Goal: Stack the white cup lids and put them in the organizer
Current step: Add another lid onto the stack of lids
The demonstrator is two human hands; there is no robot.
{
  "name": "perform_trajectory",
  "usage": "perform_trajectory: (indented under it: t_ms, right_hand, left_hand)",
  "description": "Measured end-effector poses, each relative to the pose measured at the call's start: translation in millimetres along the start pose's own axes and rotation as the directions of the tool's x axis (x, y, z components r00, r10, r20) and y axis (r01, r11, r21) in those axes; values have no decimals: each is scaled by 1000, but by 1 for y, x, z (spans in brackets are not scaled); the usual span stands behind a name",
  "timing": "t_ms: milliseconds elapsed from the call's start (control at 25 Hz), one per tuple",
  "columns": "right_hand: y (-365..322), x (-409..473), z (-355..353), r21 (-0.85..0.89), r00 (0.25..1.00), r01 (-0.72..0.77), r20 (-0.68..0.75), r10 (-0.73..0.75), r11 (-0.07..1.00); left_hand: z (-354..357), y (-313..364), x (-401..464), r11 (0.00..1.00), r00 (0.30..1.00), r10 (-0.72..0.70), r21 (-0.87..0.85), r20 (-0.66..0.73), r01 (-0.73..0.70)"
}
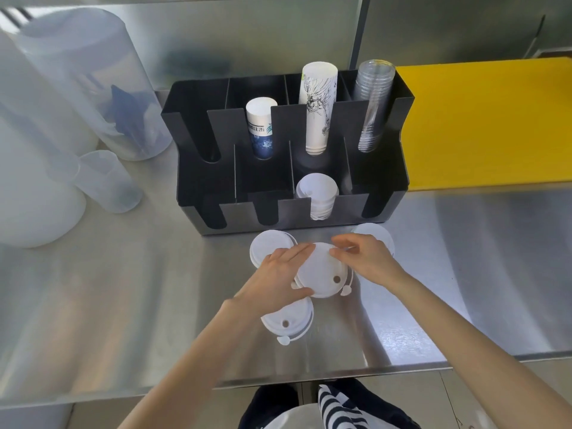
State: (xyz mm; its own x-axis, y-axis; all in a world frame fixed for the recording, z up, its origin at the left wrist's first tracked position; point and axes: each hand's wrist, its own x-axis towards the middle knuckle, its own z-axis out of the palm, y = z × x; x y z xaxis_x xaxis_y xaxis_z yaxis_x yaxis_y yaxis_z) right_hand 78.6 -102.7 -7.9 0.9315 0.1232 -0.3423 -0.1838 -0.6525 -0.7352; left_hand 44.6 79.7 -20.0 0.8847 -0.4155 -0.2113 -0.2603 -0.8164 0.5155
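A black organizer (387, 193) stands on the steel counter, with a stack of white lids (317, 193) in its third front slot. Just in front of it, my left hand (278, 277) grips the left edge of a small stack of white lids (322, 274). My right hand (365, 258) pinches the far right rim of that same stack. Loose white lids lie around it: one at the left (267, 246), one near me (288, 323) with a sip hole, and one (379, 232) partly hidden behind my right hand.
The organizer's back slots hold a blue-printed paper cup stack (261, 128), a taller white printed cup stack (317, 109) and clear plastic cups (373, 103). Translucent plastic jugs (77, 88) stand at the left. A yellow board (486, 122) lies at the right. The counter's front edge (309, 379) is close.
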Motion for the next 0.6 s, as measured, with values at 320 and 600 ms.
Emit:
perform_trajectory:
  t_ms: [320, 600]
  right_hand:
    - [-11, -12, 16, 459, 988, -151, 59, 140, 875]
    - [-4, -32, 48, 454, 978, -208, 123, 170, 866]
  left_hand:
    - [0, -11, -28, 686, 904, -412, -692, -114, 226]
    - [17, -17, -55, 369, 835, -549, -910, -49, 190]
